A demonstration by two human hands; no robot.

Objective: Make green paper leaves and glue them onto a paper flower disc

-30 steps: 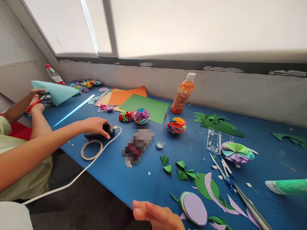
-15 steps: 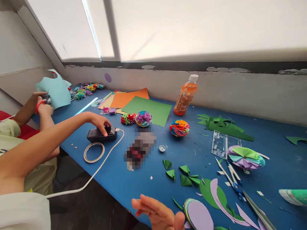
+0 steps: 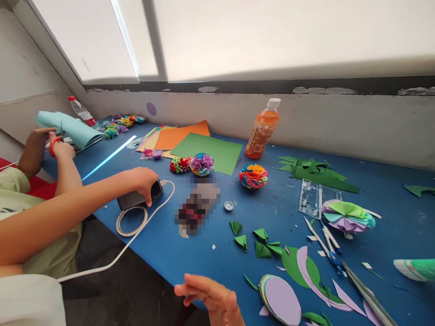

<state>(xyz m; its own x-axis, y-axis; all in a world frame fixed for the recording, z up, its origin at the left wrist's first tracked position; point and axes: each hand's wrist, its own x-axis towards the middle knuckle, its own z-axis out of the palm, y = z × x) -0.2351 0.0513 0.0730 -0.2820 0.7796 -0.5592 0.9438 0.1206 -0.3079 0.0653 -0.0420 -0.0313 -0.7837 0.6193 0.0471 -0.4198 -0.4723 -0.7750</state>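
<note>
My left hand grips the black power bank from above, at the left edge of the blue table. A white cable is plugged into its right end and runs down to the left, past a coiled ring of cable. My right hand hovers at the bottom middle, fingers apart with nothing between them. To its right lies a stack of lilac paper ovals. Small folded green pieces rest farther up.
An orange drink bottle stands near the wall. Blue-handled scissors lie at right. Paper pompoms and green sheet sit mid-table. At left, another person's hands hold red scissors and light-blue paper.
My left hand has shifted slightly, and the power bank has tilted and moved a little left. My right hand has drifted left. The other person's light-blue paper has swung down, exposing a red-capped bottle.
</note>
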